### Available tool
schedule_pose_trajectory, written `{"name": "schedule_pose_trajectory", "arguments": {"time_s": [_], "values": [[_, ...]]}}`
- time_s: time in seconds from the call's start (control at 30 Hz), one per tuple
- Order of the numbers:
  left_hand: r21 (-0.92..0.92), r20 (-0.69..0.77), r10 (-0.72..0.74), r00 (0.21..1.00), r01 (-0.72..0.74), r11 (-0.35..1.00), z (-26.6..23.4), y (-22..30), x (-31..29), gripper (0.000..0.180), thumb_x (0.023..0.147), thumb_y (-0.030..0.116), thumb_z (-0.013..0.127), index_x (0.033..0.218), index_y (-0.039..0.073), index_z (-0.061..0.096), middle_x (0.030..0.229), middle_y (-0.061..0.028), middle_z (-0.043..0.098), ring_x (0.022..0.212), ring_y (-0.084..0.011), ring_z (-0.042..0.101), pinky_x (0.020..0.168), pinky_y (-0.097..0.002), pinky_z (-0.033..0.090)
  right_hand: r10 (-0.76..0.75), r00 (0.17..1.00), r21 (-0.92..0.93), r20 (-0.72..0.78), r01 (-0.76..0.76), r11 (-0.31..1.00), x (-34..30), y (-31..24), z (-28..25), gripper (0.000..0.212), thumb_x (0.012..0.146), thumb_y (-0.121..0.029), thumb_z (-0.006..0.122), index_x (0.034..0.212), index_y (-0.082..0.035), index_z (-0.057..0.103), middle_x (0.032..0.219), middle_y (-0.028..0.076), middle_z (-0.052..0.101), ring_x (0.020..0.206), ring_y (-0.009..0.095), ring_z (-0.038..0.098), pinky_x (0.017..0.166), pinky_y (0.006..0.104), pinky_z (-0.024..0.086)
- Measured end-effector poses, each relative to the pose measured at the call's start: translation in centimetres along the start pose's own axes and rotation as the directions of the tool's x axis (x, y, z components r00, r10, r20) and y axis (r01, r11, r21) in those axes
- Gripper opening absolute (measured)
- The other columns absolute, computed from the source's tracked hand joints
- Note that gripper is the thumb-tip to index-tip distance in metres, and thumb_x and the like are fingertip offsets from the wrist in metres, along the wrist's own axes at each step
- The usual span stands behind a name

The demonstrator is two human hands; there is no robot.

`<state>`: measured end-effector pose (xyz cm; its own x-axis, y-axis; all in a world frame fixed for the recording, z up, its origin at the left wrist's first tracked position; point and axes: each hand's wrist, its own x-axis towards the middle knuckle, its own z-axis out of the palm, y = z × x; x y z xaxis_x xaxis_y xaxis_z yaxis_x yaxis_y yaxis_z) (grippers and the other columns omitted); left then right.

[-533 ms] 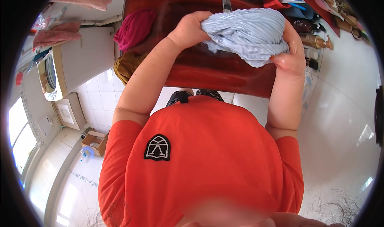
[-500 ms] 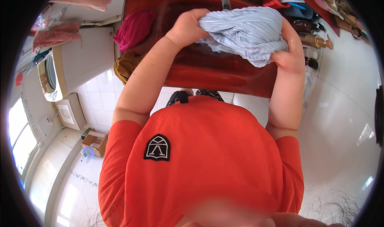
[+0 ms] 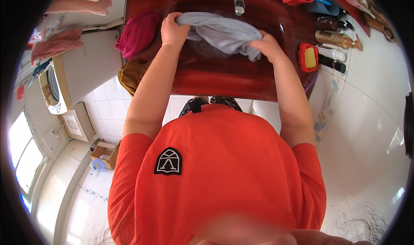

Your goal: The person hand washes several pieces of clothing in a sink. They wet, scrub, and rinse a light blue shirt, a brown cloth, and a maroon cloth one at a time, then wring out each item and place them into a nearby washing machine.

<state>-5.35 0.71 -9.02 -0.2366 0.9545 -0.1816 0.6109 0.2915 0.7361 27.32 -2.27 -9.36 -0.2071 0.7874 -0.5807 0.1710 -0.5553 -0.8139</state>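
Stretched between my hands is a wet-looking pale grey-blue cloth (image 3: 222, 31), gathered in loose folds over the basin of a dark red sink (image 3: 224, 79). My left hand (image 3: 174, 30) is closed around its left end. At the right end, my right hand (image 3: 267, 46) grips the cloth with the thumb across the fabric. The middle sags a little between them, and part of it hangs toward the basin floor. A metal faucet (image 3: 238, 1) stands just beyond the cloth.
A magenta cloth (image 3: 138, 33) and a mustard-brown cloth (image 3: 133, 76) lie on the sink's left side. To the right are a red soap dish with yellow soap (image 3: 309, 57), a pump bottle (image 3: 336, 39) and several other bottles. A front-loading washing machine (image 3: 56, 85) stands further left.
The cloth has gone from a thick raised bundle to a lower, thinner stretch nearer the basin. Both hands moved left, the right one more; the soap dish has come into view.
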Motion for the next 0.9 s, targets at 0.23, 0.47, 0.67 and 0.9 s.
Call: {"name": "schedule_pose_trajectory", "arguments": {"time_s": [0.23,0.47,0.67,0.9], "values": [[0.47,0.516,0.146,0.844,-0.422,0.775,6.4,-1.2,-3.0,0.072,0.085,0.039,0.065,0.149,0.022,0.037,0.163,-0.0137,0.008,0.151,-0.0319,0.009,0.117,-0.0584,0.016,-0.146,0.833,-0.652,-0.534,-0.296,0.698,4.5,4.5,4.5,0.085,0.067,-0.041,0.082,0.133,-0.006,0.043,0.12,0.02,0.059,0.11,0.037,0.06,0.091,0.0456,0.051],[0.622,0.498,0.213,0.84,-0.518,0.587,12.9,-4.6,-4.3,0.053,0.087,0.036,0.061,0.137,0.02,0.053,0.162,-0.0129,0.011,0.15,-0.0328,0.006,0.117,-0.0602,0.012,-0.374,0.894,-0.945,-0.247,-0.137,0.297,6.3,8.6,6.5,0.039,0.079,-0.023,0.066,0.111,-0.003,0.058,0.105,0.015,0.062,0.096,0.034,0.064,0.079,0.0446,0.054],[-0.014,0.382,0.008,0.924,-0.003,1.0,11.5,2.1,-0.2,0.054,0.081,0.019,0.066,0.132,0.01,0.054,0.137,-0.0151,0.052,0.13,-0.0367,0.046,0.105,-0.0449,0.042,-0.366,0.916,-0.912,-0.163,0.001,0.409,9.6,7.9,5.2,0.023,0.077,-0.022,0.067,0.092,-0.005,0.068,0.098,0.015,0.066,0.093,0.034,0.066,0.079,0.0428,0.055],[-0.682,0.513,-0.419,0.749,0.652,0.331,9.6,1.0,-6.2,0.055,0.092,0.044,0.059,0.135,0.011,0.051,0.14,-0.0088,0.052,0.132,-0.0301,0.046,0.109,-0.0484,0.036,-0.448,0.846,-0.323,-0.289,0.355,0.877,5.7,3.7,4.5,0.038,0.072,-0.025,0.081,0.105,-0.008,0.073,0.139,0.016,0.051,0.128,0.032,0.049,0.106,0.0397,0.042]]}}
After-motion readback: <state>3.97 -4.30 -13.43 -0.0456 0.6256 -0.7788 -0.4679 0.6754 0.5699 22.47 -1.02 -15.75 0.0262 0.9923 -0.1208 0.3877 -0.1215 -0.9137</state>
